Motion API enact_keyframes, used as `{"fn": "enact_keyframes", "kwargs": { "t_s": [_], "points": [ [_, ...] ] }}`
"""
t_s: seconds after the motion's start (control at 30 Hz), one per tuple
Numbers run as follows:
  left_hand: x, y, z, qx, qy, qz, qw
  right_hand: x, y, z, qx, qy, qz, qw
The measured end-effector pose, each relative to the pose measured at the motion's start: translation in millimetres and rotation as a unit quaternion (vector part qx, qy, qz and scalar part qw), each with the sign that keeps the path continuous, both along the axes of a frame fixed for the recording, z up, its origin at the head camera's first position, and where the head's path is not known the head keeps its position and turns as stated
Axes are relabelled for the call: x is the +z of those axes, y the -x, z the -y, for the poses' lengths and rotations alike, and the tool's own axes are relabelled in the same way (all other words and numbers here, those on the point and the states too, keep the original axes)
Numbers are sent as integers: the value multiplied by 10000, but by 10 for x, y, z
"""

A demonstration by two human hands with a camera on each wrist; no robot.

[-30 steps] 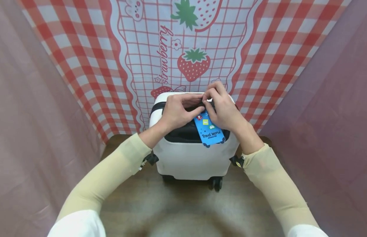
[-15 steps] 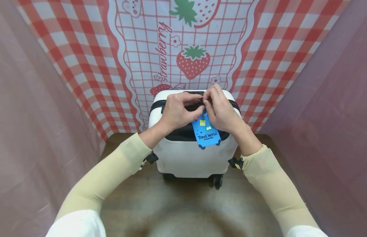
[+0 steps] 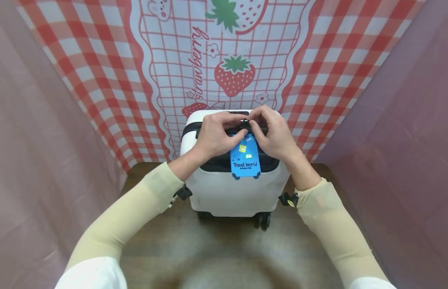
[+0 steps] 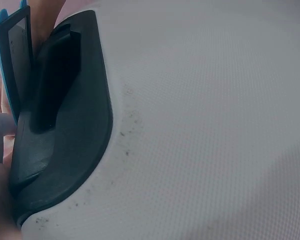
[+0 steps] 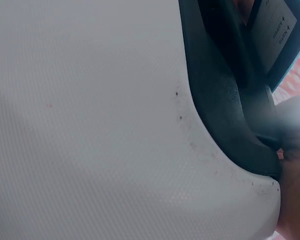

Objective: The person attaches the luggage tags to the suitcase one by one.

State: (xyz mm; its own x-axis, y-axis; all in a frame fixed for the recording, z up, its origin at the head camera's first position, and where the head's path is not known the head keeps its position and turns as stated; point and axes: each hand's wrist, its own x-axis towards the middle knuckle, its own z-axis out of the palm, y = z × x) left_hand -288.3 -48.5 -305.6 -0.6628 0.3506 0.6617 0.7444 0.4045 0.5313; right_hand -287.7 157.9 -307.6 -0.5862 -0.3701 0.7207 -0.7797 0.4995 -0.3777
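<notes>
A blue luggage tag (image 3: 244,160) printed "Travel World" hangs over the dark handle recess (image 4: 85,115) of a white suitcase (image 3: 235,196). My left hand (image 3: 216,134) grips around the tag's top end and the handle, its thumb right at the tag's upper edge. Opposite it, my right hand (image 3: 276,134) pinches the tag's short black strap (image 3: 245,122) between thumb and fingertips. In the right wrist view the tag's back shows a white name card (image 5: 274,35). Fingers partly hide the strap.
The suitcase stands upright on caster wheels (image 3: 263,220) upon a brown wooden table (image 3: 224,257). Close behind it hangs a red-checked strawberry cloth (image 3: 235,48). Pinkish curtains (image 3: 397,132) enclose both sides.
The tag has swung left and now hangs straighter. My right fingers have shifted slightly and spread a little, showing more of the strap; my left hand stays almost in place.
</notes>
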Motion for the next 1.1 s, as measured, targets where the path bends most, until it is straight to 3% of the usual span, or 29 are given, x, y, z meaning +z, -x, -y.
{"fn": "enact_keyframes", "kwargs": {
  "t_s": [0.23,0.53,0.7,1.1],
  "points": [
    [-15,-2,-17,142,73,-57,9999,-31,13,-52,224,134,-56,9996],
    [-11,-22,-12,48,-293,-193,9994,-4,-3,-67,299,467,741,9957],
    [2,-26,-11,40,-193,-373,9991,6,-8,-70,463,602,820,9937],
    [-11,0,-12,150,-83,-264,9995,-18,12,-79,663,666,909,9914]
  ]
}}
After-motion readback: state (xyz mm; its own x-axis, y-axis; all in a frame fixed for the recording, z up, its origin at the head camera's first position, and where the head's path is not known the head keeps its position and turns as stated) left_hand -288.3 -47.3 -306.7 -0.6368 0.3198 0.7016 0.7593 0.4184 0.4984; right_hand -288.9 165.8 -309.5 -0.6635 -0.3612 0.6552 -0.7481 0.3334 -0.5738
